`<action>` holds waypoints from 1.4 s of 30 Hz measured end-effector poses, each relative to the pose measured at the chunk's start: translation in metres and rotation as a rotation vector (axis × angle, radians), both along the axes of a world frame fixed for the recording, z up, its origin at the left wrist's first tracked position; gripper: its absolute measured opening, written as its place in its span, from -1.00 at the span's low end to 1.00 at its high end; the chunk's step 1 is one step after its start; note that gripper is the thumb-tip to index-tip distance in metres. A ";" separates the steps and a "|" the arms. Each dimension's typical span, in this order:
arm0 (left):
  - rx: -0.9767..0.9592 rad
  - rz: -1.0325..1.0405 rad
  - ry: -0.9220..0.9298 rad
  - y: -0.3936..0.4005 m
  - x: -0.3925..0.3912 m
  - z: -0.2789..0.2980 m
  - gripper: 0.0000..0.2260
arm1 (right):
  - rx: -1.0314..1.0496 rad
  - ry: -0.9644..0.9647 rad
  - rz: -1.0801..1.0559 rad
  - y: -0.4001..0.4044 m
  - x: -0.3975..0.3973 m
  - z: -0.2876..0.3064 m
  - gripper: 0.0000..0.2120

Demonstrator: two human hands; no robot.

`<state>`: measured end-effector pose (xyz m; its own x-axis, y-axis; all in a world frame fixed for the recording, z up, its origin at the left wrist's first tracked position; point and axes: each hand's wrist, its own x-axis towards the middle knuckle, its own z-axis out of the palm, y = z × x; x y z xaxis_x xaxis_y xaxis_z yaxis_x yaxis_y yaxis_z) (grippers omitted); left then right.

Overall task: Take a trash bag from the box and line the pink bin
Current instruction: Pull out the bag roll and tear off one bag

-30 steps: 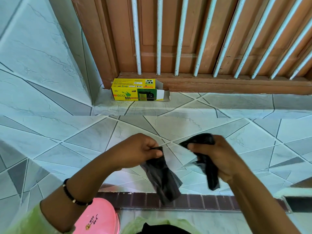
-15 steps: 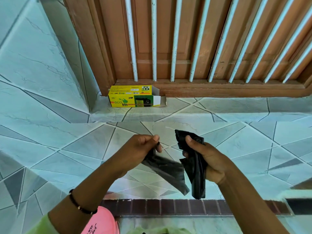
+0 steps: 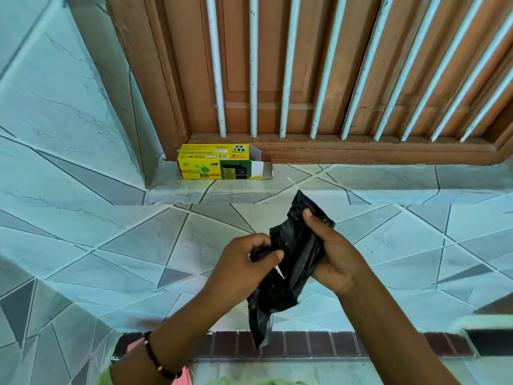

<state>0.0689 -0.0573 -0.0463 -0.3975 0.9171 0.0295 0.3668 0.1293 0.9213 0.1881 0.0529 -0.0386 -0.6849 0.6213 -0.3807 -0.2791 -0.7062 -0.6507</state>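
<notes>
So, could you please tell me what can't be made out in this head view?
- Pink bin: only a sliver shows; the left forearm and the bottom edge hide the rest.
- Box: the right end is open, but its inside is out of sight; the small print is too small to read.
- Bag: bunched in both hands, so its mouth can't be found; the left hand and right hand cover parts of it.

A brown wooden door [image 3: 191,65] with pale bars [image 3: 253,79] meets the tiled floor [image 3: 111,245].
</notes>
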 end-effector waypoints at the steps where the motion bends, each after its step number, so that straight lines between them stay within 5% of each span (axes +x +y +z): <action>1: -0.001 0.010 -0.031 0.000 -0.001 0.001 -0.92 | -0.012 0.006 -0.014 0.001 0.001 -0.001 -0.75; 10: 0.033 0.065 -0.131 -0.001 -0.001 0.009 -0.88 | -0.131 0.029 -0.182 0.004 -0.002 -0.014 -0.87; 14: -0.060 0.040 -0.196 -0.002 -0.002 0.006 -0.86 | -0.194 0.084 -0.224 0.007 -0.002 -0.013 -0.74; 18: -0.290 -0.142 -0.349 -0.006 0.003 0.003 -0.56 | -0.186 0.142 -0.264 0.008 -0.004 -0.012 -0.84; 24: -0.237 -0.110 -0.660 -0.008 0.006 -0.001 -0.80 | -0.008 0.182 -0.219 0.008 -0.004 -0.009 -0.74; 29: -0.148 0.082 -0.661 -0.004 -0.009 -0.002 -0.79 | 0.213 -0.035 -0.054 0.014 0.012 -0.011 -0.93; 33: -0.092 0.159 -0.707 -0.002 -0.018 0.000 -0.93 | 0.248 -0.176 0.082 0.009 0.021 -0.014 -0.83; 42: -0.027 0.121 -0.707 0.001 -0.010 -0.001 -0.83 | 0.350 -0.269 0.137 -0.005 0.022 -0.025 -0.83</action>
<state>0.0591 -0.0567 -0.0476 -0.4119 0.8624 -0.2944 -0.3351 0.1571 0.9290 0.2100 0.0484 -0.0639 -0.6751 0.6548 -0.3397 0.0128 -0.4500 -0.8929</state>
